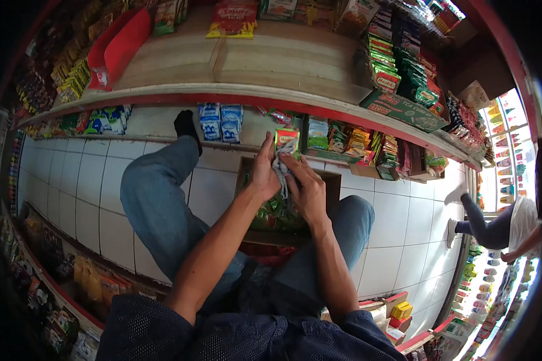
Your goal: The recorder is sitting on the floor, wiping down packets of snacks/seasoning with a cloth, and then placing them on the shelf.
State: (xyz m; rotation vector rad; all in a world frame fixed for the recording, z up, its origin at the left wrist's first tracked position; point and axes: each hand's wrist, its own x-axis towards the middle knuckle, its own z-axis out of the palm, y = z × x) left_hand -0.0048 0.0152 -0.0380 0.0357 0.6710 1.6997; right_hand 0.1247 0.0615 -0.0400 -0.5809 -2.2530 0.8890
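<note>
My left hand [265, 173] holds a green and red packet [287, 135] upright above an open cardboard box [329, 187]. With my right hand [308, 187] I press a crumpled grey cloth [282, 167] against the packet's face. Below both hands, green packets [275, 214] lie in the box, which stands on the floor between my knees. My forearms and hands hide part of the box and its contents.
A shelf [275, 58] with a red edge crosses in front, holding a box of sachets [402, 106]. Blue and white packets [220, 122] stand on the lower shelf by my foot [187, 124]. At the right, another person [497, 225] is on the tiled floor. More stocked shelves lie behind.
</note>
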